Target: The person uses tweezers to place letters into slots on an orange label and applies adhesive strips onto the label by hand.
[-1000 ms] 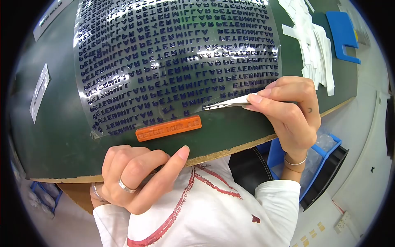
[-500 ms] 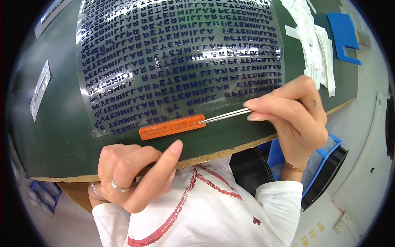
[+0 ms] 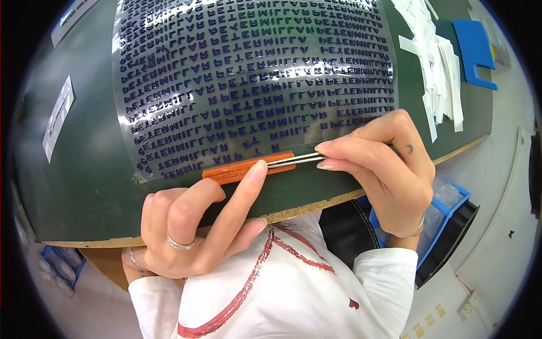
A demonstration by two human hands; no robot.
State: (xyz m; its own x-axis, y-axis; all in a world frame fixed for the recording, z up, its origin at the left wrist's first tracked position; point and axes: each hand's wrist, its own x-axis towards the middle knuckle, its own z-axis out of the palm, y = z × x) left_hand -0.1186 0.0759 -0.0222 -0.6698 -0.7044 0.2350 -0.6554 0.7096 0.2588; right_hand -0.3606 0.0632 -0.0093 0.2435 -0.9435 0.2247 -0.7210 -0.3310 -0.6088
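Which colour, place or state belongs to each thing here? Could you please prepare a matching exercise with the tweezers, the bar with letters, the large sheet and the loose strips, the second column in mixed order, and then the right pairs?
Things
1 tweezers
2 bar with letters
3 large sheet
4 loose strips

Colour, place or state
A white, piled toward the right side of the table
B see-through, with rows of dark letters
C held in the right hand
D orange

Right pairs: 1 C, 2 D, 3 B, 4 A
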